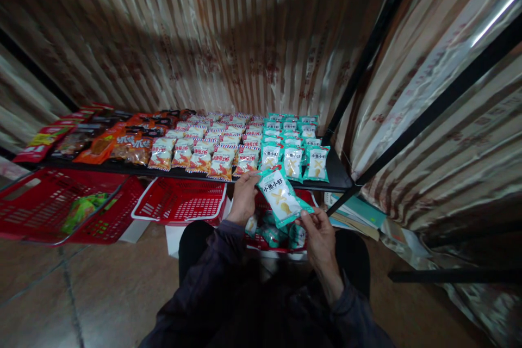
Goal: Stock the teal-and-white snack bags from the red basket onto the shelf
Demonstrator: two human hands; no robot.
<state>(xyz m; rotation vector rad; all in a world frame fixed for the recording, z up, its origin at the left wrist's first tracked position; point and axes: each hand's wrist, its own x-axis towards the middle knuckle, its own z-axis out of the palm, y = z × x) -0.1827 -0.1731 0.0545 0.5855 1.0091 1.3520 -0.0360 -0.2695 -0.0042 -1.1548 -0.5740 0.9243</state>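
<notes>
Between my two hands is a teal-and-white snack bag [279,196] with dark lettering, tilted, its printed face toward me. My left hand [244,196] pinches its upper left corner, and my right hand [320,234] grips the lower right end. Just behind it, rows of matching teal snack bags [292,160] stand on the right part of a black shelf [340,168]. Below my hands, a red basket [277,250] holds more teal bags [273,235], partly hidden by the held bag and my hands.
Left along the shelf are white-and-orange snack bags [222,160], orange bags [132,147] and red bags [43,141]. Red baskets [179,201] sit below; the leftmost has a green packet [84,209]. Black shelf posts [373,49] rise at right, near flattened cardboard [362,209].
</notes>
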